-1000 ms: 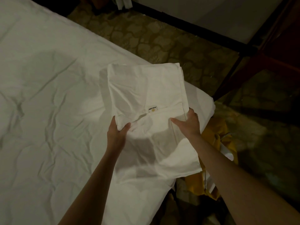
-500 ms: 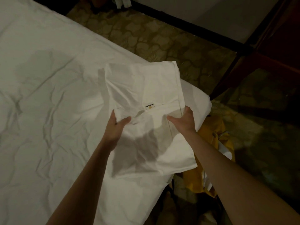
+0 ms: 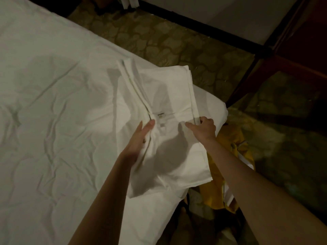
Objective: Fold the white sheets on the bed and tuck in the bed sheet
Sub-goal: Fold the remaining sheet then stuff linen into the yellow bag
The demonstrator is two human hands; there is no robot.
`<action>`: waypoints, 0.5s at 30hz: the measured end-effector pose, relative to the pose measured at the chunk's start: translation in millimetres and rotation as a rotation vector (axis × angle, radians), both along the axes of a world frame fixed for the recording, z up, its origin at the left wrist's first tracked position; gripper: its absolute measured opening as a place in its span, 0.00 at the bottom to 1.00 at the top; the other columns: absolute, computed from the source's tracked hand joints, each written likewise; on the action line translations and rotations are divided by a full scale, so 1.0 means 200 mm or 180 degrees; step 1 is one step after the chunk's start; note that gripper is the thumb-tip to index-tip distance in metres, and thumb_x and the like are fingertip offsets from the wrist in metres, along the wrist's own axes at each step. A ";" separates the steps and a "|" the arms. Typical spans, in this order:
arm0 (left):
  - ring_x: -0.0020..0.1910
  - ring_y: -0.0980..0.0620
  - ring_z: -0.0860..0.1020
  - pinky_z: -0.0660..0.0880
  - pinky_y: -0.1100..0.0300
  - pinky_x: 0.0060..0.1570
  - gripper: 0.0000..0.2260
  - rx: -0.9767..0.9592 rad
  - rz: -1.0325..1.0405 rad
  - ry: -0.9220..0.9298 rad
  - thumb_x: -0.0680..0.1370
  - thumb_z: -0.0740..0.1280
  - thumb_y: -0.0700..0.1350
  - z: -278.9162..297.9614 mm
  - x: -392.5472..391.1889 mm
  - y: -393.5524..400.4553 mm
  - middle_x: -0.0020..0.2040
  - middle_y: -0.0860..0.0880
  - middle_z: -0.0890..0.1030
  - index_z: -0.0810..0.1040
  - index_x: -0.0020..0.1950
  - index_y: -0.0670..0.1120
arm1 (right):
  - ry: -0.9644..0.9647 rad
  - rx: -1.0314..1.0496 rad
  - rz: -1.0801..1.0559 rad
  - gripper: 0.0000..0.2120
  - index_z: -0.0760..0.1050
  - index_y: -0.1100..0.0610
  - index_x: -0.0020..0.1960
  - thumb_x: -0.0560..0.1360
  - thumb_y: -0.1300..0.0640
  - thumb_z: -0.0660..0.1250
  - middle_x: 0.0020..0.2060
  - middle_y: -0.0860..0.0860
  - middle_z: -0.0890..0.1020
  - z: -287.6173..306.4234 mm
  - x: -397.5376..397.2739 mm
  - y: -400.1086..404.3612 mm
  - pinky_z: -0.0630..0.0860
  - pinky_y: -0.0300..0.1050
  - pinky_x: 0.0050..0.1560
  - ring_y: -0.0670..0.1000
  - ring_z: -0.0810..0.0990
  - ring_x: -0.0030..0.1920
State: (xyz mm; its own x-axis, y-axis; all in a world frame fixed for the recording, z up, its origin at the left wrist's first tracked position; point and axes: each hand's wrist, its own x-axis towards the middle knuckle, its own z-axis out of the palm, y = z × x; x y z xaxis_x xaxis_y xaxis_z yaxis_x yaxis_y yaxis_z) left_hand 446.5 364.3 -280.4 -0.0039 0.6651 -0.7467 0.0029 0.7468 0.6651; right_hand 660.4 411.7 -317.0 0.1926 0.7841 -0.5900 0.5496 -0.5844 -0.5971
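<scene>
A folded white sheet [image 3: 166,124] is held over the near right corner of the bed [image 3: 53,121], its far end reaching past the bed's edge above the floor [image 3: 177,43]. A small label [image 3: 160,115] sits near the middle of the sheet; it carries a row of dark marks and a pale round spot, too small to read.

The left hand [image 3: 139,137] has the sheet's left side lifted and turned inward, so several layered hems stand up in a ridge running from the far left corner down to the hand. Its fingers [image 3: 149,125] lie nearly straight against that ridge, with cloth bunched in the palm. The right hand [image 3: 203,128] pinches the right hem, thumb on top and fingers curled under the edge.

The wrinkled bed sheet [image 3: 44,165] spreads wide and bare to the left. To the right the bed ends just past the folded sheet; a yellow bag [image 3: 228,174] lies on the floor close beside that corner, and a dark wooden frame [image 3: 283,55] stands further off.
</scene>
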 end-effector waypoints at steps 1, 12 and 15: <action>0.60 0.51 0.78 0.71 0.55 0.63 0.34 0.0068 0.0158 -0.0123 0.73 0.66 0.65 0.01 -0.02 0.00 0.66 0.46 0.76 0.67 0.72 0.47 | 0.0005 -0.0070 0.0056 0.33 0.67 0.60 0.68 0.71 0.44 0.71 0.62 0.57 0.69 0.00 0.01 0.00 0.72 0.52 0.58 0.59 0.71 0.62; 0.40 0.47 0.80 0.79 0.60 0.36 0.11 -0.0012 0.0331 0.0594 0.75 0.64 0.31 0.07 -0.22 -0.20 0.39 0.46 0.84 0.78 0.55 0.38 | 0.0065 -0.0841 0.0517 0.43 0.58 0.58 0.75 0.70 0.37 0.70 0.70 0.58 0.61 0.02 0.04 -0.09 0.68 0.45 0.60 0.57 0.65 0.68; 0.41 0.49 0.79 0.74 0.57 0.36 0.13 -0.0022 0.0592 0.0592 0.75 0.63 0.31 0.14 -0.15 -0.16 0.43 0.46 0.81 0.74 0.57 0.42 | 0.0266 -0.0781 0.0312 0.43 0.58 0.58 0.75 0.69 0.40 0.72 0.69 0.58 0.60 0.02 0.04 -0.13 0.68 0.46 0.64 0.58 0.68 0.66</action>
State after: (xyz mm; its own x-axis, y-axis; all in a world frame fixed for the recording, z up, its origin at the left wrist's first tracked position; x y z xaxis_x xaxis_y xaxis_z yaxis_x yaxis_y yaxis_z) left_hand 416.8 332.1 -253.2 -0.2633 0.6351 -0.7262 -0.0131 0.7503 0.6609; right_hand 668.8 386.3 -312.1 0.0654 0.6281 -0.7753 0.5654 -0.6635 -0.4899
